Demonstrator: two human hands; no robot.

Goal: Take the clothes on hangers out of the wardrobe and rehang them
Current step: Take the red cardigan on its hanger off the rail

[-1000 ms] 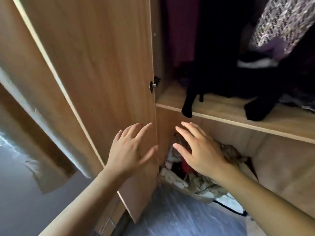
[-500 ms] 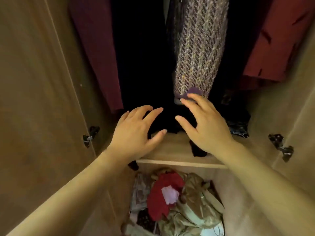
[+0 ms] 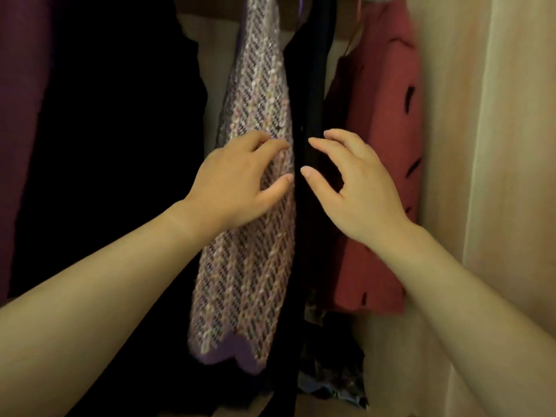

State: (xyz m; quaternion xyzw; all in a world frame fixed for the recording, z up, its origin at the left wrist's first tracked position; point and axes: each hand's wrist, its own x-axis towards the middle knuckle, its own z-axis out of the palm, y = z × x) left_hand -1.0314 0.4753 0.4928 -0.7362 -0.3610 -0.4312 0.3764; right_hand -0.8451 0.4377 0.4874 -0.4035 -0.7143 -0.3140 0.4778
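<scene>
Several garments hang in the wardrobe. A pink and purple tweed garment (image 3: 255, 115) hangs in the middle, with a black garment (image 3: 310, 85) just to its right and a red coat (image 3: 382, 145) beyond that. A large black garment (image 3: 120, 145) and a maroon one (image 3: 18, 115) hang at the left. My left hand (image 3: 237, 182) lies with relaxed fingers on the tweed garment. My right hand (image 3: 352, 185) reaches over the black garment, fingers loosely bent and holding nothing. The hangers and rail are mostly out of view above.
The wardrobe's pale side wall (image 3: 451, 145) stands close on the right, with the door edge (image 3: 517, 145) beyond it. Dark crumpled cloth (image 3: 334, 377) lies on the shelf below the hanging clothes.
My view has lifted from the lower shelf and floor pile up to the hanging clothes. Both hands have risen and moved forward, meeting at the gap between the tweed and black garments.
</scene>
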